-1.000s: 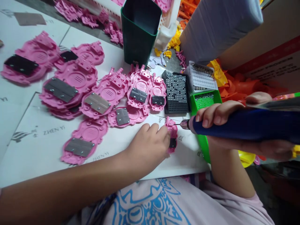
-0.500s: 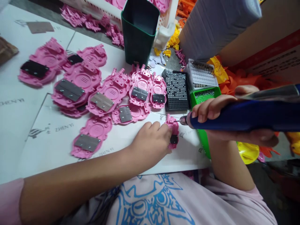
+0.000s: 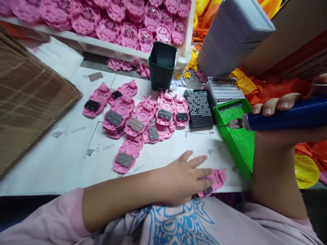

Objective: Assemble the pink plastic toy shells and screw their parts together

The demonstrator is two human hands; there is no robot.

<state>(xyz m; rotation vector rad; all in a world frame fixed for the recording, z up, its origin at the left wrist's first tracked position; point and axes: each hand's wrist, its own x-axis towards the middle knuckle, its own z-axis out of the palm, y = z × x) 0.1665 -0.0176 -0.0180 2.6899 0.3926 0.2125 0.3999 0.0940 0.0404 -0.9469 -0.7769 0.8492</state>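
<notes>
My left hand (image 3: 187, 175) lies on the white table near its front edge, fingers stretched over a small pink plastic part (image 3: 216, 182) with a dark metal plate. My right hand (image 3: 283, 105) is wrapped round a blue electric screwdriver (image 3: 281, 117), held level above the green screw tray (image 3: 236, 136), its bit pointing left. The bit is well clear of the pink part. A spread of pink parts with grey metal plates (image 3: 139, 120) lies on the table beyond my left hand.
A black screw tray (image 3: 200, 109) and a white one (image 3: 224, 89) sit behind the green tray. A dark green bin (image 3: 161, 66) stands behind the parts. A white rack of pink parts (image 3: 122, 23) runs along the back. Brown cardboard (image 3: 28, 98) covers the left.
The view has tilted up and back. My right hand lifted the screwdriver off the pink part and drew it right over the green tray. My left hand slid the part toward the table's front edge.
</notes>
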